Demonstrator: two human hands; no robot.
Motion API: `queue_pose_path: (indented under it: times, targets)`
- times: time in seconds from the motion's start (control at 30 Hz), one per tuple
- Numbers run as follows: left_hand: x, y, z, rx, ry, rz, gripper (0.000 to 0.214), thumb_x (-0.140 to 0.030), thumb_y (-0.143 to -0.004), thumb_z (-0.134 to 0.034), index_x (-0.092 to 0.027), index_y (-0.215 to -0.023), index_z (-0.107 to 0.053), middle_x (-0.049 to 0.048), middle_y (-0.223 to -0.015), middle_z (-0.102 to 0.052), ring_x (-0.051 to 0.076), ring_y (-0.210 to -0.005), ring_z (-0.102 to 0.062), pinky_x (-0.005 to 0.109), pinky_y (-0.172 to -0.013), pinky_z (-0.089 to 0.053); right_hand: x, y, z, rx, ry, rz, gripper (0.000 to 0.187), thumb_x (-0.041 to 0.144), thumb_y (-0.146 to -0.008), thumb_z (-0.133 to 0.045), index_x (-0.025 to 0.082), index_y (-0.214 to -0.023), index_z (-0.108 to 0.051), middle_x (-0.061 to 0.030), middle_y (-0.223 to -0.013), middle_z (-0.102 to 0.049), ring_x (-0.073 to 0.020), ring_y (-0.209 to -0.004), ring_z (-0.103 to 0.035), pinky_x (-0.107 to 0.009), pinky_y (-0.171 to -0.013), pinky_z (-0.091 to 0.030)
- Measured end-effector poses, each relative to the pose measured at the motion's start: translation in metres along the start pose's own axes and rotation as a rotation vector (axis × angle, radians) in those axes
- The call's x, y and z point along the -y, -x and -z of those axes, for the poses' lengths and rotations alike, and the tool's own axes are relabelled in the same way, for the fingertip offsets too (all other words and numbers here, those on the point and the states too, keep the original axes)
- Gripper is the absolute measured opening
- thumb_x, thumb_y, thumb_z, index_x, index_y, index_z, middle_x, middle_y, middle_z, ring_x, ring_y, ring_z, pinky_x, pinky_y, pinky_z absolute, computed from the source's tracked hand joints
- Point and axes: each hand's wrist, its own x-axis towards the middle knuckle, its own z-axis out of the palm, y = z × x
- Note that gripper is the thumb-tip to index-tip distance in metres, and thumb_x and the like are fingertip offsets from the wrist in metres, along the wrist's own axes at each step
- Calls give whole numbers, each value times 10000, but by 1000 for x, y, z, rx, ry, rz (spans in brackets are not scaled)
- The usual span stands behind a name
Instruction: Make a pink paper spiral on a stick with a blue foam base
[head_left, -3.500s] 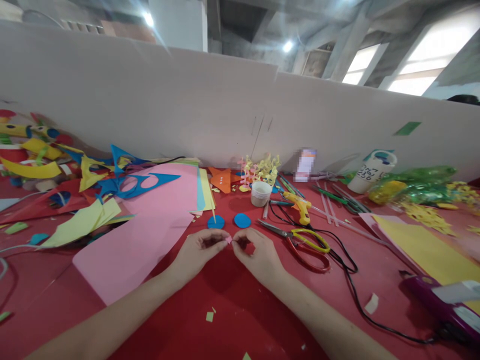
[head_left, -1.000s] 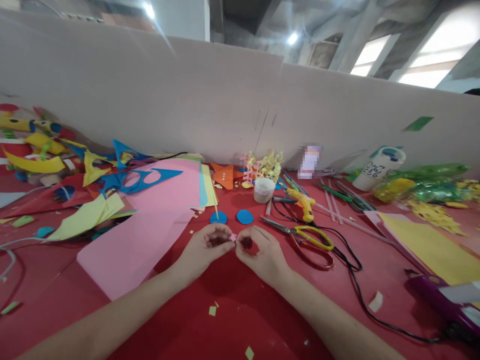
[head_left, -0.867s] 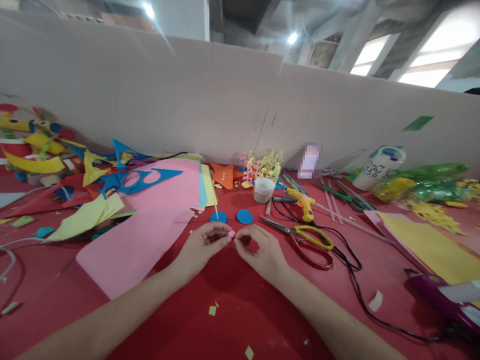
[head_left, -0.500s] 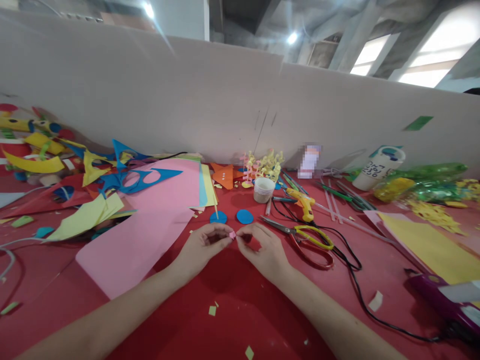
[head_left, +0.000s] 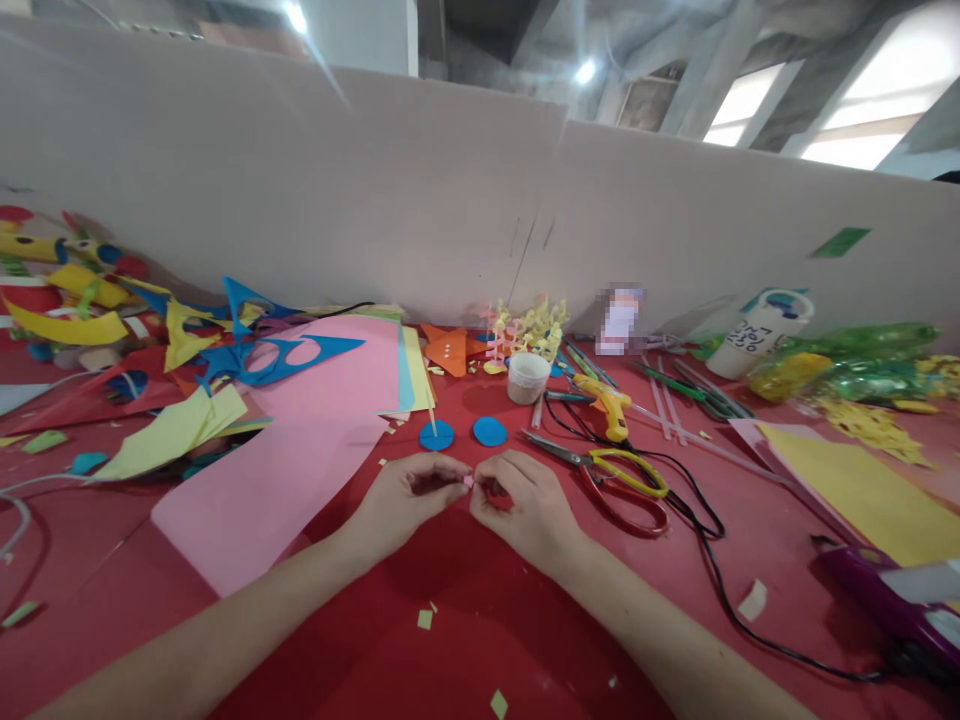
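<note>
Over the middle of the red table, a small pink paper piece (head_left: 469, 481) is pinched between the fingertips of both hands. My left hand (head_left: 409, 500) is closed on it from the left, thumb against forefinger. From the right, my right hand (head_left: 525, 500) meets it with fingers curled, hiding much of the piece. Just beyond the fingers lie two blue paper discs, the left disc (head_left: 436, 436) with a thin yellow stick standing on it and the right disc (head_left: 490, 432) bare. Scissors (head_left: 600, 475) with red and yellow handles rest beside my right hand.
A white paper cup (head_left: 528, 380) stands ahead, with yellow and pink paper sprigs (head_left: 536, 330) behind it. Yellow (head_left: 609, 408) and purple (head_left: 877, 595) glue guns lie to the right with black cords. Pink sheets (head_left: 277, 500) and coloured scraps cover the left. A board wall (head_left: 375, 200) closes the back.
Both hands have drawn slightly closer together. The right fingers now cover more of the pink paper piece, which has shifted a little to the right and down.
</note>
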Motion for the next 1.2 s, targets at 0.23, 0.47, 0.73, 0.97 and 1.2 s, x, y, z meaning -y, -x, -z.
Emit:
queue_pose_path:
  times: [0.23,0.47,0.73,0.97,1.2]
  targets:
    - [-1,-1,-1,-35,67,-22,137,-265,-710,-639,-189,-822,-657,31,-864,-704,178,-829,-639,313,-799,-500,-1,0,-1,-15,-126,-100,107,95,-748,-496,193,-745,-537,-15,-663,-590,-125,-615,-553,-227,-607,-475]
    - [-1,1,-5,-18,157,51,242,-229,-649,-681,-183,-878,-616,19,-814,-681,164,-808,-628,313,-781,-493,-2,1,-1,-7,-86,-71,113,87,-711,-497,198,-710,-514,-3,-626,-562,-125,-577,-521,-225,-553,-450]
    - [2,-1,-3,-95,83,0,143,-267,-694,-649,-183,-799,-601,11,-808,-640,154,-792,-596,312,-776,-473,-6,3,-5,45,-156,-119,90,117,-772,-502,186,-794,-555,-26,-716,-608,-137,-661,-563,-240,-629,-475]
    - [1,-1,-1,-97,93,16,175,-275,-716,-634,-199,-874,-632,26,-891,-672,176,-872,-604,342,-841,-459,-10,4,-2,-16,-186,-159,105,103,-775,-514,191,-808,-561,-20,-731,-600,-130,-664,-565,-237,-648,-481]
    - [6,-2,-1,-76,82,22,191,-258,-711,-635,-196,-890,-655,32,-910,-692,180,-876,-617,343,-845,-465,-7,1,-2,9,-208,-116,112,102,-781,-511,197,-805,-566,-14,-721,-608,-129,-665,-565,-238,-648,-485]
